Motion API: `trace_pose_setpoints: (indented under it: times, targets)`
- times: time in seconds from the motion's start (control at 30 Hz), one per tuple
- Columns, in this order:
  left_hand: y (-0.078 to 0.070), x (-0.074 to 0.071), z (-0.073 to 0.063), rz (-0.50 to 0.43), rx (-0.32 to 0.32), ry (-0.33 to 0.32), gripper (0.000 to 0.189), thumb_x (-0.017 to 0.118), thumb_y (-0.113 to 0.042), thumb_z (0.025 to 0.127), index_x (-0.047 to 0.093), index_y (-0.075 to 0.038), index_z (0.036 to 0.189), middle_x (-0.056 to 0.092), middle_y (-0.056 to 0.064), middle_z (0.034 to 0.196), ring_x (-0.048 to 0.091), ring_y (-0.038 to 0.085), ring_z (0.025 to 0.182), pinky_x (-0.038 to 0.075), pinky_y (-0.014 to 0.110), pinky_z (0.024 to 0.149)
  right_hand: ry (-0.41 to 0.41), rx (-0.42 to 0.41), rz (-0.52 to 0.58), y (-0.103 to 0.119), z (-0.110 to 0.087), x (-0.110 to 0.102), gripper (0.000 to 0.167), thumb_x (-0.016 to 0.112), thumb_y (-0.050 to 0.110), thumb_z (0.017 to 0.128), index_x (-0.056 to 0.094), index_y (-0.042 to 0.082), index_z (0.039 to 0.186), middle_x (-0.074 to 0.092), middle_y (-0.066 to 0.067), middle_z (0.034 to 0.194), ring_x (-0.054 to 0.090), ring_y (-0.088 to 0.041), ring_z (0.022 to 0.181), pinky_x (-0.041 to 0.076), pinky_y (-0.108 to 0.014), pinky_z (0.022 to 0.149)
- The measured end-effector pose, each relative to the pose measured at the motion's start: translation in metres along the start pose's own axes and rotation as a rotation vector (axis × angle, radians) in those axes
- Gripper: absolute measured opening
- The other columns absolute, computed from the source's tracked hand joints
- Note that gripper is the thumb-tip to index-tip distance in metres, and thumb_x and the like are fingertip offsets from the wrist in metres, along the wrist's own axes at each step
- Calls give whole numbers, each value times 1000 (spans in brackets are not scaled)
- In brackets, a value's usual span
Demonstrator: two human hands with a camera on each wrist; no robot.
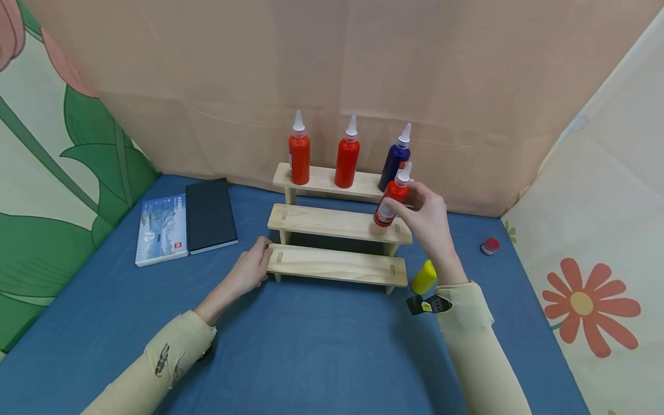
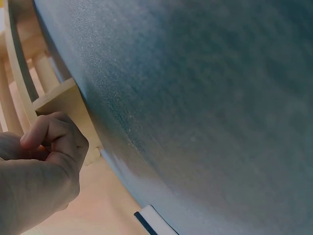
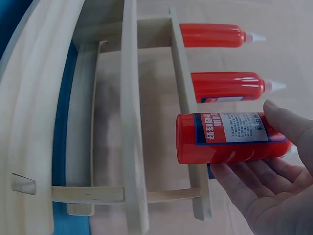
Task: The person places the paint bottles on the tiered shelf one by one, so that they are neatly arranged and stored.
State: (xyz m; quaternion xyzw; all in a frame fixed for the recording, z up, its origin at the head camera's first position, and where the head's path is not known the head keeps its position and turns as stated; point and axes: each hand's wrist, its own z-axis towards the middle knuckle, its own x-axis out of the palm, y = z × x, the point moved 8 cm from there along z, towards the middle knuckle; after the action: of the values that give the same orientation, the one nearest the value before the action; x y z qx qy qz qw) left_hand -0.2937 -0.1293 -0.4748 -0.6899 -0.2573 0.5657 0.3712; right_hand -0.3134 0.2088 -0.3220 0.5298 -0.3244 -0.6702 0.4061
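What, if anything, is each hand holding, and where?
Right hand: a red bottle, by its body below the nozzle. Left hand: the wooden rack, by the left end of its lowest step.

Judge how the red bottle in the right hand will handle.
The red bottle may slip, as its sides look smooth and glossy. Tall and narrow, it could tip if nudged upright. Its round body would probably roll if laid down.
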Motion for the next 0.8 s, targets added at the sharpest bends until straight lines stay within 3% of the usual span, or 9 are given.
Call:
trace_pose_setpoints:
  times: [0.4, 0.8]
  targets:
    - [1, 0, 0, 17, -17, 2, 32, 35, -14, 119, 43, 6, 143, 60, 13, 72, 57, 19, 52, 48, 33, 49, 48, 37, -30, -21, 4, 17, 55, 80, 20, 101, 59, 1, 147, 65, -18, 141, 62, -34, 128, 47, -51, 113]
    - [1, 0, 1, 16, -9, -3, 32, 35, -14, 119, 43, 6, 143, 61, 15, 74, 59, 20, 53, 49, 33, 50, 36, 25, -31, -22, 3, 20, 57, 80, 21, 101, 57, 2, 150, 65, -17, 142, 62, -33, 128, 46, -53, 114]
